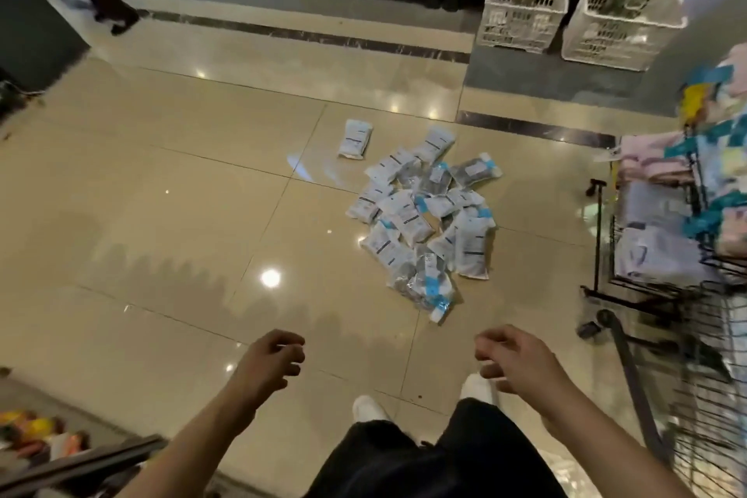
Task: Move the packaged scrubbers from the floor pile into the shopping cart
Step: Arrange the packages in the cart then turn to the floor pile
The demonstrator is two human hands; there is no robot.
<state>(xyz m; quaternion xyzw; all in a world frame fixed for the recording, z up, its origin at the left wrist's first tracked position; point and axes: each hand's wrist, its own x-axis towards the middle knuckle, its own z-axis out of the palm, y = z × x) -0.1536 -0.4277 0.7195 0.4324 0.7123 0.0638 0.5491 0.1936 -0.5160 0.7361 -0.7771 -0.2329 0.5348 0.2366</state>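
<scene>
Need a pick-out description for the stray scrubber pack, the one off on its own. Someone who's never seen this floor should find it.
Start at the pile of packaged scrubbers on the beige tiled floor, left of the wire shopping cart. Look past the pile's far-left edge, toward the two white plastic crates. The lone white pack lies flat there, touching no other pack, while the rest overlap in a heap.

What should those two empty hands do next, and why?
Probably bend and reach for the nearest scrubber packet: both the left hand and right hand hang empty above the floor pile, and the shopping cart waits to the right.
</scene>
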